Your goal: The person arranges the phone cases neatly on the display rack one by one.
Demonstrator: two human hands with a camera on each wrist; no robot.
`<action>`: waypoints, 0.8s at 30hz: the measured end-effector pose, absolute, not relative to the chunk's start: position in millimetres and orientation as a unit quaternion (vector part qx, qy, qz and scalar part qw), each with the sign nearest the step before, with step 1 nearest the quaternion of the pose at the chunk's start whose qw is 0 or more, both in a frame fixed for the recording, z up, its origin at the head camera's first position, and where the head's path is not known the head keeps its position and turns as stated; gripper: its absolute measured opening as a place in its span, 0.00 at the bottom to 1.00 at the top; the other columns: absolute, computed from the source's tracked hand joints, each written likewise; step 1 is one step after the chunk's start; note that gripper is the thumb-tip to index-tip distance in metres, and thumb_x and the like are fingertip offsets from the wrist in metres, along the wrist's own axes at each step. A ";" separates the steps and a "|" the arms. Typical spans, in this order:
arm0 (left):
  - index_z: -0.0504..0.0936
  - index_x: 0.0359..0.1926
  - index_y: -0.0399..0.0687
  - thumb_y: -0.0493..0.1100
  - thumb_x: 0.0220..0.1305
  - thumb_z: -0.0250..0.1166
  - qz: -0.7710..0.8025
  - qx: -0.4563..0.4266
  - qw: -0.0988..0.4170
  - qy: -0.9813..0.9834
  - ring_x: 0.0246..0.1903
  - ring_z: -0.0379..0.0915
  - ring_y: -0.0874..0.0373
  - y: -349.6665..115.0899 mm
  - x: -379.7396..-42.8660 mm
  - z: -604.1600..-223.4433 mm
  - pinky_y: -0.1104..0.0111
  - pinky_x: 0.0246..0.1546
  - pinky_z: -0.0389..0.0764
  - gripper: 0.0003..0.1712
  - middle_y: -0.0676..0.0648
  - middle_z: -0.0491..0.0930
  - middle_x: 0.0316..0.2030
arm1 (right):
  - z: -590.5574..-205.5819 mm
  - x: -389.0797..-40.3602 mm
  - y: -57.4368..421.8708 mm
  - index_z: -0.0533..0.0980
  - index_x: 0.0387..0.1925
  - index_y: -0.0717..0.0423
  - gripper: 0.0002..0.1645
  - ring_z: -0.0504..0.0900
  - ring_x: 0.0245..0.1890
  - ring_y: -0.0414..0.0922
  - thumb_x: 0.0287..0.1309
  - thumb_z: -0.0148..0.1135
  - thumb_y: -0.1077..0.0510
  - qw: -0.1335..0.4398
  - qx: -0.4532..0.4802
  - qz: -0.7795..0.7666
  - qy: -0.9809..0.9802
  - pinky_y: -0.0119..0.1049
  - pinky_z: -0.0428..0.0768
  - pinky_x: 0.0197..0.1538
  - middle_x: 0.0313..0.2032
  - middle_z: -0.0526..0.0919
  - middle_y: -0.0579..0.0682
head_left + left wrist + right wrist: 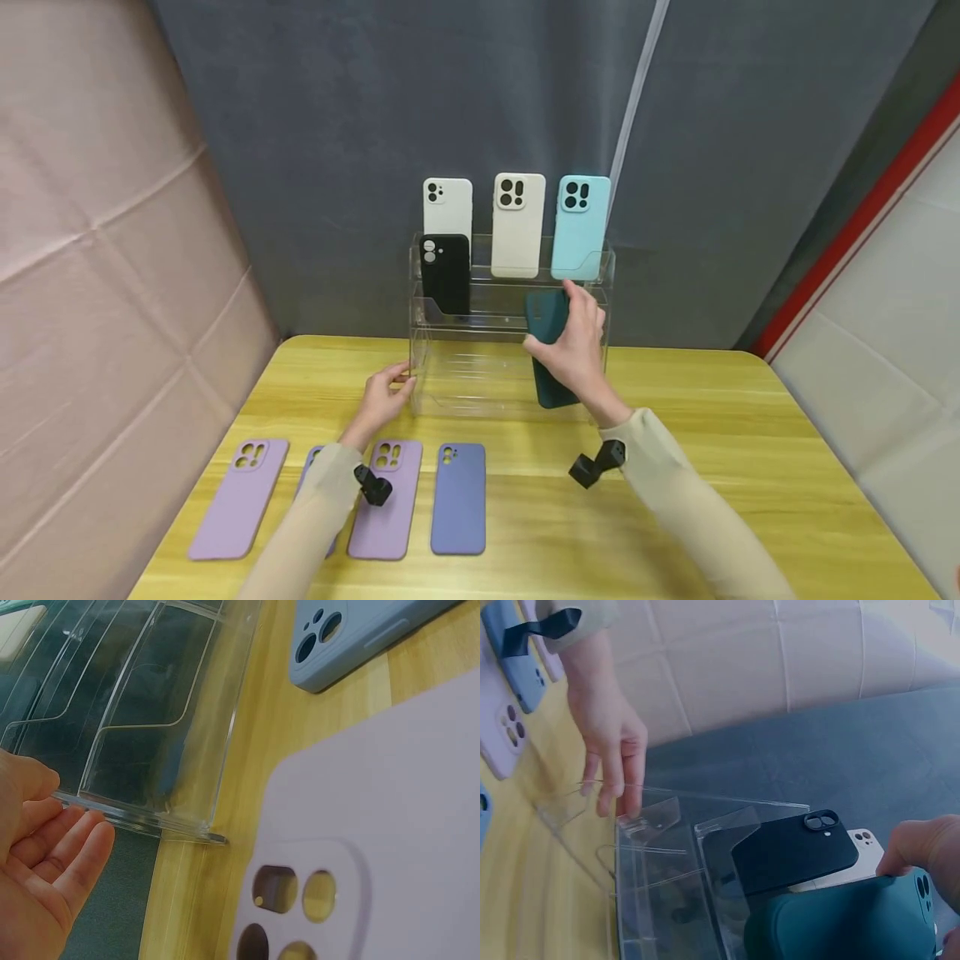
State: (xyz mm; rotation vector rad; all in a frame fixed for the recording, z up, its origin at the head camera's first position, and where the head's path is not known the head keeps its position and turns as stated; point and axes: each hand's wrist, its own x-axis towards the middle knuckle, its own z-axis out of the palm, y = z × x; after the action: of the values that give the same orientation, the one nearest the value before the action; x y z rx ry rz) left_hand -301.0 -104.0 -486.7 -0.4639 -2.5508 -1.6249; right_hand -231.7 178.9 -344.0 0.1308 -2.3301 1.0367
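On my bench (712, 408), the clear rack (480, 323) bears four cases (517, 237) (four others (458, 508) lie near, I judge left to place), my half-open right fingers (576, 302) clasp the green case (553, 317) before its right half, and my left fingers (86, 859) bend at its left edge, grip unclear.

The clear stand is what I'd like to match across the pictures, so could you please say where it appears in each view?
Head: the clear stand is around the centre, slightly right.
Left wrist: the clear stand fills much of the upper left.
Right wrist: the clear stand is low, left of centre.
Shared landmark: the left hand, at the stand's side.
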 end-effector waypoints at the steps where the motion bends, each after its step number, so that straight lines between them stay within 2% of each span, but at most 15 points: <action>1: 0.71 0.58 0.28 0.33 0.64 0.57 -0.531 -0.150 0.040 -0.833 0.48 0.74 0.41 -103.9 -301.1 -486.8 0.61 0.43 0.81 0.22 0.31 0.71 0.56 | -340.5 -235.7 178.0 0.56 0.67 0.62 0.50 0.56 0.54 0.59 0.40 0.67 0.59 0.289 0.049 0.391 -0.872 0.55 0.61 0.50 0.63 0.60 0.61; 5: 0.72 0.57 0.28 0.32 0.64 0.57 -0.532 -0.148 0.043 -0.832 0.48 0.74 0.41 -103.7 -301.0 -486.9 0.61 0.42 0.81 0.21 0.31 0.72 0.55 | -329.6 -253.1 173.6 0.56 0.67 0.61 0.50 0.56 0.53 0.58 0.40 0.66 0.58 0.290 0.041 0.392 -0.872 0.54 0.61 0.51 0.62 0.61 0.60; 11: 0.72 0.57 0.28 0.32 0.64 0.58 -0.529 -0.151 0.042 -0.834 0.48 0.74 0.41 -104.1 -301.0 -486.7 0.61 0.42 0.81 0.21 0.31 0.72 0.55 | -318.1 -280.8 168.9 0.57 0.66 0.62 0.50 0.55 0.58 0.56 0.39 0.66 0.58 0.316 0.032 0.386 -0.866 0.53 0.58 0.58 0.62 0.61 0.59; 17: 0.72 0.57 0.28 0.32 0.64 0.58 -0.531 -0.153 0.043 -0.832 0.48 0.74 0.41 -104.1 -302.1 -486.2 0.62 0.42 0.81 0.21 0.31 0.72 0.55 | -304.9 -305.1 164.7 0.57 0.66 0.63 0.49 0.54 0.59 0.55 0.40 0.66 0.58 0.343 0.021 0.387 -0.856 0.49 0.55 0.61 0.62 0.60 0.59; 24: 0.73 0.56 0.27 0.31 0.62 0.59 -0.538 -0.158 0.058 -0.826 0.46 0.76 0.41 -103.6 -301.5 -488.7 0.61 0.42 0.81 0.20 0.31 0.74 0.53 | -300.6 -331.5 152.8 0.56 0.66 0.63 0.50 0.53 0.59 0.55 0.40 0.67 0.59 0.375 -0.006 0.417 -0.828 0.50 0.57 0.59 0.63 0.58 0.58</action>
State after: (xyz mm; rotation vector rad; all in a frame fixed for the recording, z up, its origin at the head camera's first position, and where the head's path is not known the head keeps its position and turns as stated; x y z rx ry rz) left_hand -301.5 -103.6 -488.7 -0.4802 -2.5039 -1.6306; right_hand -331.5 152.8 -300.6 -0.0151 -2.1199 1.0674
